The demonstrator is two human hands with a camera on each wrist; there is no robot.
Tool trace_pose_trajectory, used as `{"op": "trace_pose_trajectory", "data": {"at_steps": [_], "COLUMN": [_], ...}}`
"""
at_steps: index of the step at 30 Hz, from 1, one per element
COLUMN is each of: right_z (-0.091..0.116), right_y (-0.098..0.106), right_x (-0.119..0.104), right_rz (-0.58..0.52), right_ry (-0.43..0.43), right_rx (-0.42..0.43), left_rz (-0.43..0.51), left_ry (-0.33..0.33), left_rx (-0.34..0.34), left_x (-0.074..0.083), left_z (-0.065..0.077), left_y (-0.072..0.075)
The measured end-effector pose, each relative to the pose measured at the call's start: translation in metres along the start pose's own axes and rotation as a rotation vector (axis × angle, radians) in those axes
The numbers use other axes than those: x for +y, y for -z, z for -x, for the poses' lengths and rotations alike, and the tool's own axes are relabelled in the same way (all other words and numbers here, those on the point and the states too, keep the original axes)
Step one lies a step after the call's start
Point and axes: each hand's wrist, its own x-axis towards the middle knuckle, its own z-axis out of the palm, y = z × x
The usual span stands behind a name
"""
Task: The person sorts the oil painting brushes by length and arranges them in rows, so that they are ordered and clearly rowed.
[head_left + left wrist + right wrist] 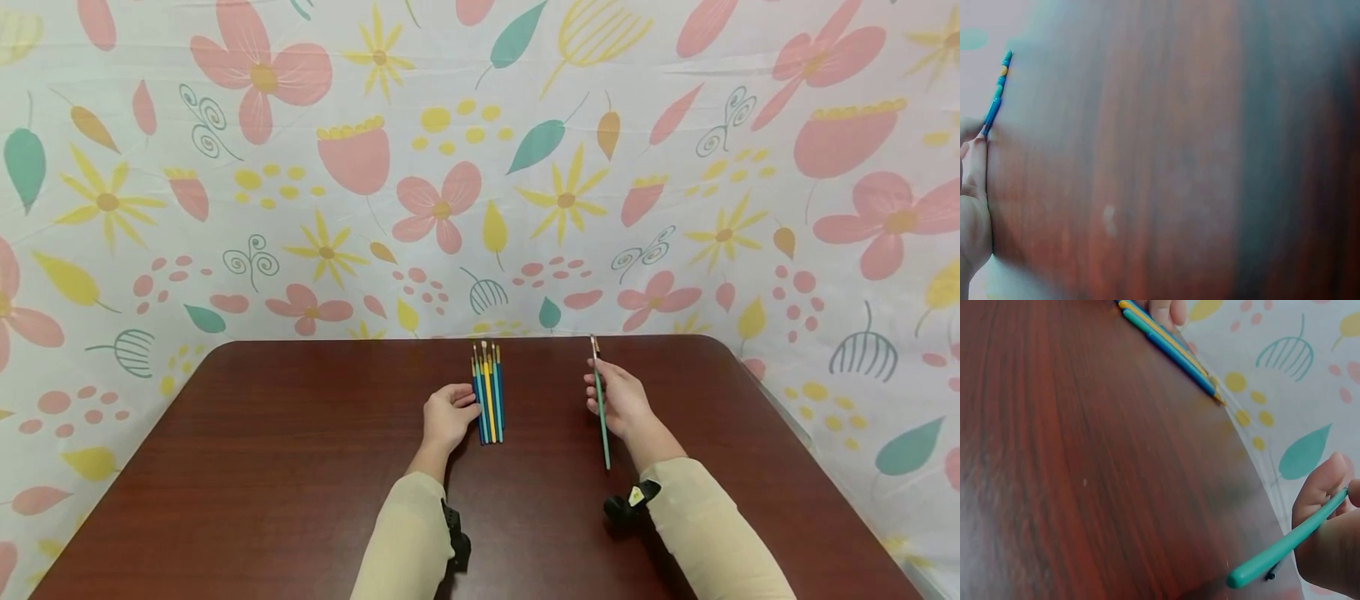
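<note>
Several paintbrushes point(491, 404) with blue, teal and yellow handles lie side by side on the table, bristles toward the far edge. At their left side my left hand point(448, 417) pinches the outermost dark blue handle with thumb and fingertips; the left wrist view catches the handles point(996, 103) nearly end-on beside the fingers. To the right, my right hand point(624, 402) holds one paintbrush with a green handle point(603, 425) between thumb and fingers, its bristles pointing away. In the right wrist view the green handle's rounded end point(1260, 562) points toward the camera.
Beneath both hands is a dark reddish-brown table point(300, 467) with rounded far corners. A white cloth with a floral print point(442, 208) hangs right behind its far edge and along the sides. Each sleeve carries a black wrist device point(628, 504).
</note>
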Motion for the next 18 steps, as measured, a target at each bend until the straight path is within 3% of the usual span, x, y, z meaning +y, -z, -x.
{"op": "trace_pose_trajectory", "data": {"at_steps": [18], "right_z": [0.009], "right_y": [0.020], "right_x": [0.002], "right_rz": [-0.004], "right_ry": [0.035], "right_rx": [0.001], "left_rz": [-0.004], "left_ry": [-0.005], "left_rx": [-0.002], "left_x": [0.000], "left_z": [0.001], "left_y": [0.000]}}
